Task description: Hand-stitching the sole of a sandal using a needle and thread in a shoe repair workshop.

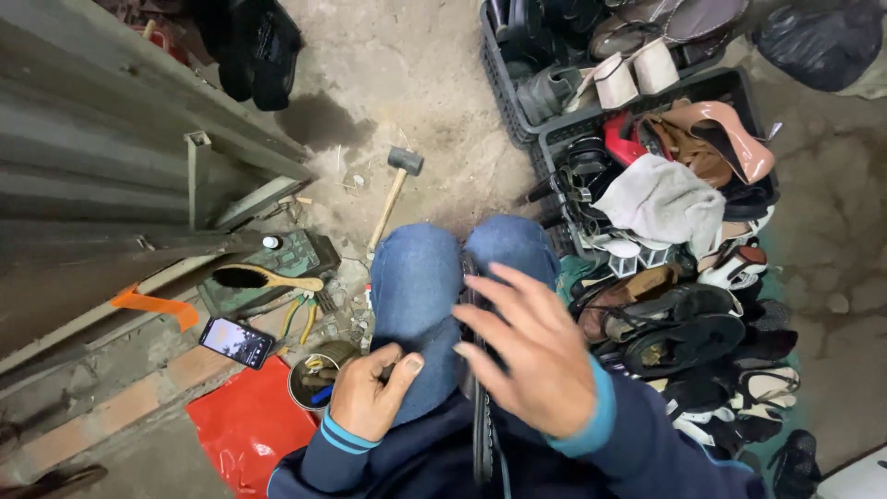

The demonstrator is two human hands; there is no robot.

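Concrete floor (416,83): mallet (394,192), brush (263,278), phone (236,341), red sheet (249,425), shoe crates (554,129).

Street-side cobbler's workshop: crates of worn shoes (684,185), mallet (395,189), shoe brush (263,278) on bare concrete.

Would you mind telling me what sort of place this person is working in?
Most likely an informal shoe-repair spot on a bare concrete floor. Crates beside the person overflow with worn shoes, and a mallet, brush and tin of small tools lie within reach.
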